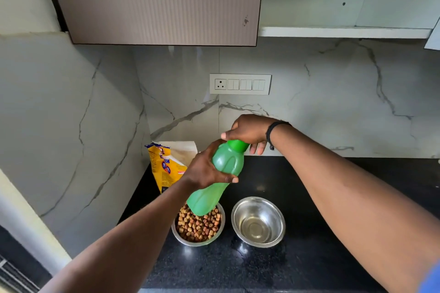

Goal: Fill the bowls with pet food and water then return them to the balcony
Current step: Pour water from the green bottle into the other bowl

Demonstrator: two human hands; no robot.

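Note:
A green plastic bottle [214,181] is held tilted above the black counter, its base over the left bowl. My left hand [207,169] wraps around its middle. My right hand [247,133] grips the darker green cap [238,145] at the top. Two steel bowls stand side by side on the counter. The left bowl [178,234] holds brown kibble [198,226]. The right bowl [258,221] holds a little clear water at the bottom.
A yellow pet food bag [164,166] stands open in the back left corner against the marble wall. The black counter [262,269] runs to the right. A switch panel [240,84] is on the wall, and a cabinet [154,0] hangs overhead.

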